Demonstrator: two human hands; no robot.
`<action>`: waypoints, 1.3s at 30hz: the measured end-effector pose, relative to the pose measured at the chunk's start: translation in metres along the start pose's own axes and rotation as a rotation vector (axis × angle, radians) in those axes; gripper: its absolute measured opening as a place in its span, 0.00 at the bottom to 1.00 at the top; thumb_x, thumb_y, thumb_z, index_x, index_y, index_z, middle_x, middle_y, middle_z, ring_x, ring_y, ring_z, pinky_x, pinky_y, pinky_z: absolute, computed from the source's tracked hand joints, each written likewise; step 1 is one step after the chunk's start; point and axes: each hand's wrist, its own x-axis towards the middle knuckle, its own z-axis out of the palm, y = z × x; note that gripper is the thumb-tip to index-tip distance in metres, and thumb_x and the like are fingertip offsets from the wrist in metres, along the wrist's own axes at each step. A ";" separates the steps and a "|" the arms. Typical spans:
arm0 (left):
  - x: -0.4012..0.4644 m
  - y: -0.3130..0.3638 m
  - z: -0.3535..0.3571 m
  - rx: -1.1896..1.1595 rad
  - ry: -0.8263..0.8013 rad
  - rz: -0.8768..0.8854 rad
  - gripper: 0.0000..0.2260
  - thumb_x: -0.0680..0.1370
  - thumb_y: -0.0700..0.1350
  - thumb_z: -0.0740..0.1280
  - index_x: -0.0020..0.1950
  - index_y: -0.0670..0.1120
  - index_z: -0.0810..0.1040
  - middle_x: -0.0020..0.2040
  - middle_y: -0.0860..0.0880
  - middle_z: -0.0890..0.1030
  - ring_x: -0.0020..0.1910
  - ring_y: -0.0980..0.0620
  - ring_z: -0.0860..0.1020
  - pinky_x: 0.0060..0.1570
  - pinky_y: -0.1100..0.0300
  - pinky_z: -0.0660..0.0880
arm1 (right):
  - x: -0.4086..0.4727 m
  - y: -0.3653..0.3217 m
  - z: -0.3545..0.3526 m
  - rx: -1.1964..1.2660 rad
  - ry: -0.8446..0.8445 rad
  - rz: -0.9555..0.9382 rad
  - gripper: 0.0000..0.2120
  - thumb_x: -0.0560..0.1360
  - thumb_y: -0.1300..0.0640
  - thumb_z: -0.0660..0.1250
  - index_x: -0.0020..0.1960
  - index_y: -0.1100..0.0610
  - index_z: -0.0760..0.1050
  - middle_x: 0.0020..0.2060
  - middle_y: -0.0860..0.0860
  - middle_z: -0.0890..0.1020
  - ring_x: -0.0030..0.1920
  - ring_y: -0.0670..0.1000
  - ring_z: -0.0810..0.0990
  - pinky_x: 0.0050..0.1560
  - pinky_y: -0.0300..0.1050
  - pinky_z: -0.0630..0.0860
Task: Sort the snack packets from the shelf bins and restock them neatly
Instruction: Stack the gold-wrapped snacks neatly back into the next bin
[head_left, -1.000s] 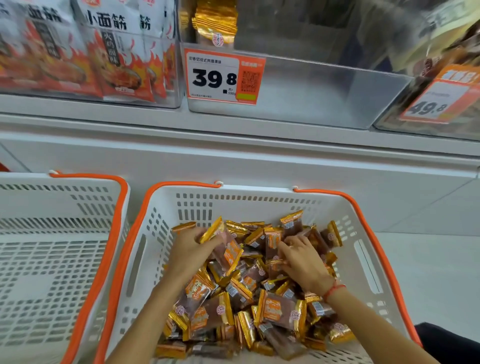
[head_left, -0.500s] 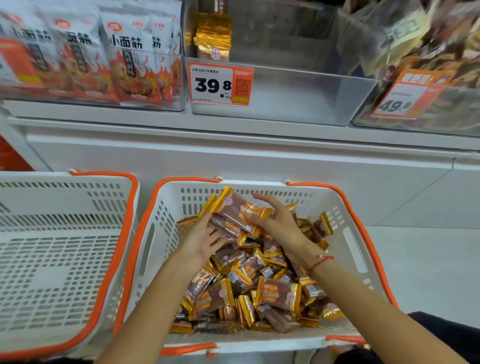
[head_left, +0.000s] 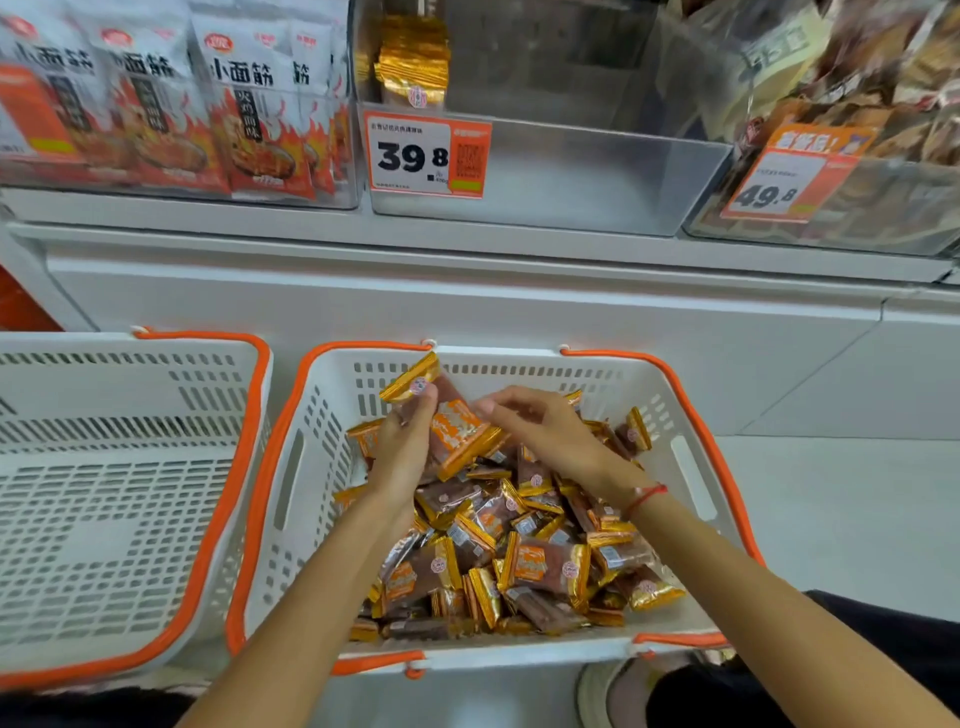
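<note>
A white basket with an orange rim (head_left: 322, 467) holds a heap of gold-and-brown snack packets (head_left: 540, 561). My left hand (head_left: 402, 449) grips a small stack of these packets (head_left: 457, 431), lifted above the heap near the basket's far wall. My right hand (head_left: 540, 426) hovers beside the stack with fingers loosely bent, fingertips at the packets' right edge. Above, a clear shelf bin (head_left: 550, 171) with a 39.8 price tag (head_left: 426, 153) holds a short row of the same gold packets (head_left: 413, 62) at its left end.
A second white basket (head_left: 119, 493) stands to the left with nothing visible in it. Red-and-white snack bags (head_left: 249, 104) fill the upper left bin. Another bin with brown packets and a 49.8 tag (head_left: 789, 176) sits at upper right. A shoe (head_left: 613, 691) shows at the bottom.
Both hands rose from the heap. The left hand gathered a stack of packets and lifted it toward the basket's far wall; the right hand moved alongside and eased off the stack.
</note>
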 end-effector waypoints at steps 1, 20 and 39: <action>0.003 -0.004 -0.003 -0.032 0.002 -0.032 0.12 0.81 0.55 0.61 0.58 0.50 0.75 0.51 0.44 0.82 0.47 0.49 0.81 0.54 0.48 0.78 | -0.002 0.015 -0.002 -0.112 -0.053 0.068 0.11 0.79 0.51 0.65 0.55 0.56 0.81 0.48 0.50 0.83 0.49 0.50 0.81 0.49 0.36 0.76; 0.023 -0.005 -0.031 0.389 -0.151 -0.069 0.16 0.82 0.47 0.62 0.69 0.48 0.67 0.63 0.40 0.75 0.66 0.43 0.72 0.64 0.50 0.69 | 0.006 0.007 -0.040 -0.305 -0.555 0.121 0.09 0.75 0.57 0.71 0.52 0.60 0.82 0.44 0.52 0.85 0.42 0.43 0.83 0.48 0.38 0.78; 0.012 0.069 -0.010 0.290 -0.398 0.158 0.20 0.79 0.43 0.67 0.65 0.60 0.66 0.60 0.60 0.76 0.63 0.58 0.74 0.64 0.58 0.71 | 0.027 -0.073 -0.030 -0.150 0.097 -0.345 0.25 0.78 0.52 0.66 0.73 0.44 0.64 0.61 0.48 0.71 0.62 0.44 0.72 0.56 0.42 0.76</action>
